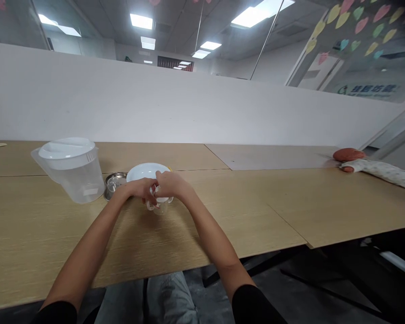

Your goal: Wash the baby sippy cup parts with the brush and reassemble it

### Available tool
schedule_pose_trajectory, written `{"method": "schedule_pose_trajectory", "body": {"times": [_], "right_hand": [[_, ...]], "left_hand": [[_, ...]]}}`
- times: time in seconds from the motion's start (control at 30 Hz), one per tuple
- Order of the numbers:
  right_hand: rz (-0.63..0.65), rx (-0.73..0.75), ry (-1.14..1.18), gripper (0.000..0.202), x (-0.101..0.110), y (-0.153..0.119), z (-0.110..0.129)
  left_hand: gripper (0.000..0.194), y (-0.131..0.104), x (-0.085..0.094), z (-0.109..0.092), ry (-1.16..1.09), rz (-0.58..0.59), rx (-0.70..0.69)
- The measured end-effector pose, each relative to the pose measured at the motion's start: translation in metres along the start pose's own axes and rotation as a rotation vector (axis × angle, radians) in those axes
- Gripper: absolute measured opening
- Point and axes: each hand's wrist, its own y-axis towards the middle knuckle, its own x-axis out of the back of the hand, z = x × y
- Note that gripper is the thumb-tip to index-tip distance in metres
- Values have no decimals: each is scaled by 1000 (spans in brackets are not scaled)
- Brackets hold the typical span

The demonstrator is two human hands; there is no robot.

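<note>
My left hand (144,188) and my right hand (170,183) meet over a small clear cup (161,208) with handles at its sides. The fingers of both hands are bent inward and closed together at the cup's top, and they hide what lies between them. Just behind my hands is a white dish (146,171), partly covered by them. A shiny metal bowl (108,189) stands left of my left hand, with something clear inside it.
To the left stands a clear plastic pitcher (83,177) with a white lid. A reddish-brown object (349,155) and a patterned white cloth item (388,173) lie at the far right of the wooden table (249,202). A white partition (189,112) rises behind.
</note>
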Motion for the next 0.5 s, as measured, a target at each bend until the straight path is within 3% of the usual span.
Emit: {"method": "schedule_pose_trajectory", "body": {"times": [0.3,0.5], "right_hand": [[-42,-62,37,37,-10,5,9],[-16,-66,37,47,-9,4,6]], "left_hand": [[38,-3,3,1,85,35,-13],[63,-17,14,-1,180,27,-13]]}}
